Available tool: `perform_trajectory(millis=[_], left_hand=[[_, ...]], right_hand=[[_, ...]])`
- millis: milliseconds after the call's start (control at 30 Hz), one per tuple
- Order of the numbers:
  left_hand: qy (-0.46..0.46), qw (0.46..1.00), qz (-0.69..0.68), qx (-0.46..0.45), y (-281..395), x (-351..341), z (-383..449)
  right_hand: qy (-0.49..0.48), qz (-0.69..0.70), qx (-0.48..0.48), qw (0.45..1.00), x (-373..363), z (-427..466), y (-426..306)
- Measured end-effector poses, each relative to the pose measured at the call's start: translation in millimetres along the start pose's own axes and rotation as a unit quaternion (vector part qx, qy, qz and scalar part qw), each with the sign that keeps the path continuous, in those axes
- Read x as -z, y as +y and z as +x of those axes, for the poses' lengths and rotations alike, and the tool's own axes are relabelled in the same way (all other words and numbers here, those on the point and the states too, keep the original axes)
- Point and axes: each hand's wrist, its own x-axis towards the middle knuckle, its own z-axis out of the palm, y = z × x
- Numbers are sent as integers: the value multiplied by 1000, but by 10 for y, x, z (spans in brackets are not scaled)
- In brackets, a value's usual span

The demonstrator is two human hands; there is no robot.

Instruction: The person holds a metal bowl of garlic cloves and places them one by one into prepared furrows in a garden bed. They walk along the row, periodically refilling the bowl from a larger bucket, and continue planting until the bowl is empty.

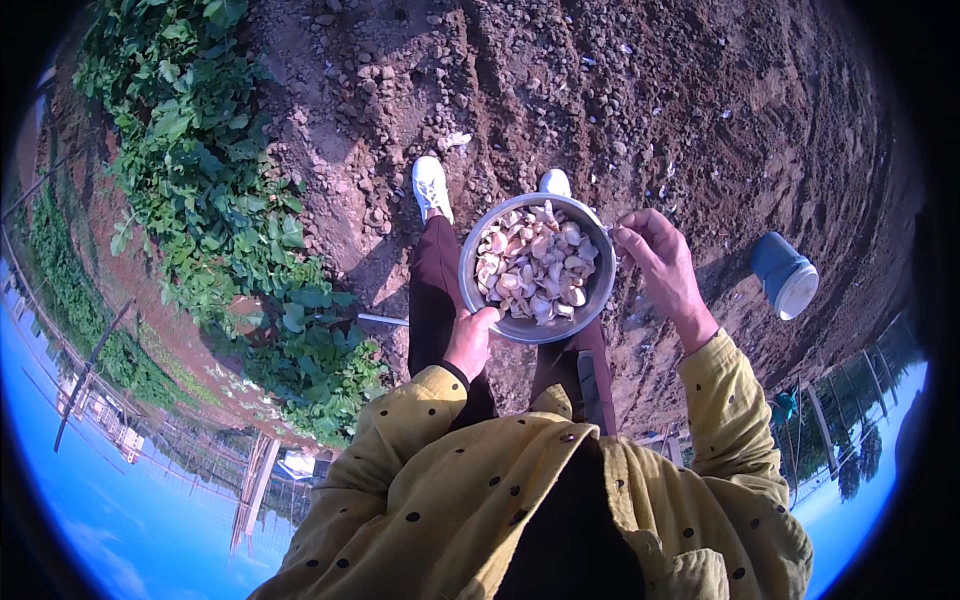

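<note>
A round metal bowl (541,334) full of loose garlic cloves (536,259) is held at about thigh height in front of me. My left hand (471,341) grips its lower left rim, with the thumb over the edge and the fingers hidden beneath. Just off the right rim, my right hand (658,255) has its thumb and forefinger pinched together. A small pale scrap (610,228), perhaps garlic skin or a clove, shows at those fingertips. The cloves keep their pale, papery skins and hide most of the bowl's bottom.
Tilled soil (540,97) with furrows, clods and scattered pale bits surrounds my white shoes (430,182). Leafy green plants (217,202) grow along the left. A blue-grey bucket (774,262) with a whitish end lies at the right. A pale rod (382,319) is beside my left leg.
</note>
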Motion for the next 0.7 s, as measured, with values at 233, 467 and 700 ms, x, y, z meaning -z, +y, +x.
perform_trajectory(millis=[233,467,700], left_hand=[[129,962,-238,19,17,821,1035],[95,929,-352,-61,250,791,2064],[73,932,-355,-26,233,682,2499]], right_hand=[[-52,5,-16,999,-771,1850,545],[-78,-381,-9,921,-1365,3503,1462],[-42,-503,-12,863,-1384,4707,2437]])
